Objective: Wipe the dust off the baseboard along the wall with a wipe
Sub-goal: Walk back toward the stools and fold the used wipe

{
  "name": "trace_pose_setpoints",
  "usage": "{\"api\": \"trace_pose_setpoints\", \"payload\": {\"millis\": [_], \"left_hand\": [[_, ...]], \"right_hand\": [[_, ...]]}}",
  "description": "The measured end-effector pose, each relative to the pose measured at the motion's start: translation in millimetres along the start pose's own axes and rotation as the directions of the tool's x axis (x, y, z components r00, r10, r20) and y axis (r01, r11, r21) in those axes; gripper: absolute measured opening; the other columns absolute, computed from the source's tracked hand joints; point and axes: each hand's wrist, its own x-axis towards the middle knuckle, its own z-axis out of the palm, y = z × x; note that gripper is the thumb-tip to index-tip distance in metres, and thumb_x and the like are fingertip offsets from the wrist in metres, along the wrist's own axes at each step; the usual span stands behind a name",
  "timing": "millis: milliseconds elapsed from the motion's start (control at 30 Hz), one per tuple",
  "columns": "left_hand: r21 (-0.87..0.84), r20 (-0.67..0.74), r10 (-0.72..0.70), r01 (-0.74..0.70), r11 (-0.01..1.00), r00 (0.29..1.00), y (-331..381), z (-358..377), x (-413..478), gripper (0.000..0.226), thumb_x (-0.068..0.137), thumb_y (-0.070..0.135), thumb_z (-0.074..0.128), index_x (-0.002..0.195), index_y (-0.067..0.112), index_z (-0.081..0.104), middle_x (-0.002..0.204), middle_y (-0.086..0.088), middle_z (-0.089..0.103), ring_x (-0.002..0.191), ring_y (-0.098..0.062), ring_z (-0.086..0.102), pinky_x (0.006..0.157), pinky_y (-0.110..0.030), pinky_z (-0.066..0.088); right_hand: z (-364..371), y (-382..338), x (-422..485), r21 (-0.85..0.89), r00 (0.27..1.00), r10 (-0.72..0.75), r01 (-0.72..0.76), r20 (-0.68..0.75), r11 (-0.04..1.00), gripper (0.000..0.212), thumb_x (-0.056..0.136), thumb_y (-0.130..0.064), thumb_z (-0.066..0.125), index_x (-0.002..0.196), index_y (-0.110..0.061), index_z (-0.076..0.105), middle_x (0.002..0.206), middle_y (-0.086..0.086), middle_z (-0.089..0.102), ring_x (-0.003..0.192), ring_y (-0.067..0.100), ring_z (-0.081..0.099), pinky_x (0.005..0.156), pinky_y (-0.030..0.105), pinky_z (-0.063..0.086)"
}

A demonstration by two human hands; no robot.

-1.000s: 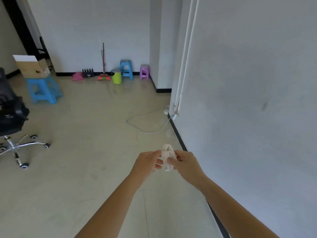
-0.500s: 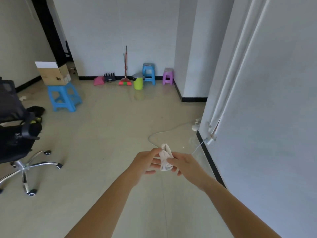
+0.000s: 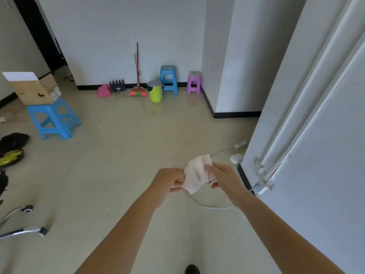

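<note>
1. The fingers [image 3: 178, 179] of the left hand [image 3: 167, 181] are curled shut on the lower left edge of the wipe [image 3: 197, 175].
2. The right hand [image 3: 224, 178] pinches the wipe's right side, thumb on top, fingers closed beneath it.
3. The wipe is white and crumpled, held between both hands in mid-air above the floor [image 3: 118, 165], its top corner poking up past the fingers.
4. Just right of the right fingers, the black baseboard [image 3: 244, 177] runs along the foot of the wall [image 3: 325, 145]; the wipe is not touching it.
5. A thin white cable [image 3: 209, 207] loops on the floor under the hands.
6. Well beyond the fingers, a broom [image 3: 137, 76], a green bin [image 3: 155, 91] and two stools stand against the far wall.
7. Far left of the fingers, a blue stool [image 3: 53, 119] carries a cardboard box [image 3: 33, 89].
</note>
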Motion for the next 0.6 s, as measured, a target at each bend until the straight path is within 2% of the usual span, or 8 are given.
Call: {"api": "trace_pose_setpoints", "payload": {"millis": [100,167,200,267,333,433,533,600], "left_hand": [[-0.006,0.016,0.005,-0.005,1.000,1.000,40,-14,61,0.015,0.058,0.012,0.051,0.050,0.017,0.063,0.052,0.003,0.055,0.052,-0.009,0.059,0.068,-0.027,0.050],[-0.010,0.008,0.010,-0.010,1.000,1.000,65,-31,107,0.035,0.067,0.006,0.051,0.035,0.018,0.054,0.045,0.006,0.048,0.043,-0.006,0.051,0.061,-0.024,0.044],[0.011,0.002,-0.004,0.004,1.000,1.000,75,-42,133,0.045,0.075,0.001,0.049,0.034,0.018,0.052,0.046,0.005,0.048,0.042,-0.005,0.051,0.060,-0.023,0.044],[0.042,-0.045,-0.033,0.035,0.999,0.998,95,-66,184,0.042,0.084,-0.005,0.044,0.052,0.017,0.060,0.057,0.000,0.053,0.051,-0.008,0.055,0.058,-0.022,0.047],[0.007,-0.107,-0.031,0.032,0.999,0.994,112,-91,235,0.022,0.087,-0.003,0.049,0.085,0.011,0.066,0.078,-0.003,0.065,0.069,-0.012,0.062,0.060,-0.020,0.053],[-0.085,-0.124,0.001,-0.011,0.996,0.992,128,-133,311,0.025,0.088,0.009,0.058,0.111,0.016,0.065,0.104,-0.001,0.072,0.094,-0.012,0.068,0.078,-0.026,0.054],[-0.085,0.051,0.044,-0.040,0.996,0.998,152,-172,396,0.031,0.092,0.027,0.055,0.121,0.026,0.063,0.119,0.009,0.067,0.111,-0.006,0.061,0.093,-0.032,0.047],[-0.080,0.162,0.067,-0.055,0.995,0.984,178,-198,450,0.034,0.092,0.035,0.053,0.125,0.028,0.060,0.122,0.012,0.065,0.115,-0.003,0.059,0.097,-0.034,0.045]], "right_hand": [[-5,-20,83,0.147,0.997,0.068,-0.072,0.031,0.986,0.018,0.092,-0.018,0.054,0.088,-0.014,0.071,0.085,0.004,0.066,0.082,0.018,0.059,0.073,0.033,0.046],[-1,-38,145,0.204,0.988,0.092,-0.116,0.123,0.972,0.024,0.093,-0.019,0.053,0.102,-0.006,0.071,0.097,0.011,0.068,0.090,0.022,0.061,0.080,0.035,0.047],[4,-48,174,0.228,0.980,0.104,-0.141,0.169,0.963,0.027,0.094,-0.018,0.052,0.108,-0.002,0.069,0.101,0.013,0.069,0.093,0.023,0.062,0.084,0.035,0.048],[19,-65,228,0.277,0.965,0.109,-0.176,0.239,0.945,0.028,0.095,-0.016,0.051,0.110,0.002,0.066,0.099,0.013,0.069,0.090,0.023,0.065,0.083,0.033,0.050],[37,-76,285,0.307,0.956,0.106,-0.191,0.275,0.932,0.025,0.095,-0.014,0.052,0.104,0.003,0.067,0.091,0.010,0.071,0.083,0.020,0.067,0.078,0.030,0.054],[64,-92,378,0.298,0.956,0.100,-0.185,0.277,0.936,0.018,0.094,-0.008,0.053,0.091,0.002,0.067,0.075,0.007,0.069,0.069,0.016,0.066,0.067,0.025,0.054],[96,-111,475,0.249,0.942,0.114,-0.198,0.316,0.948,0.017,0.091,-0.002,0.054,0.098,0.004,0.068,0.084,0.012,0.070,0.077,0.021,0.066,0.068,0.025,0.053],[119,-128,537,0.212,0.928,0.138,-0.221,0.347,0.952,0.021,0.087,-0.001,0.055,0.102,0.005,0.068,0.089,0.013,0.070,0.083,0.023,0.066,0.072,0.028,0.053]]}}
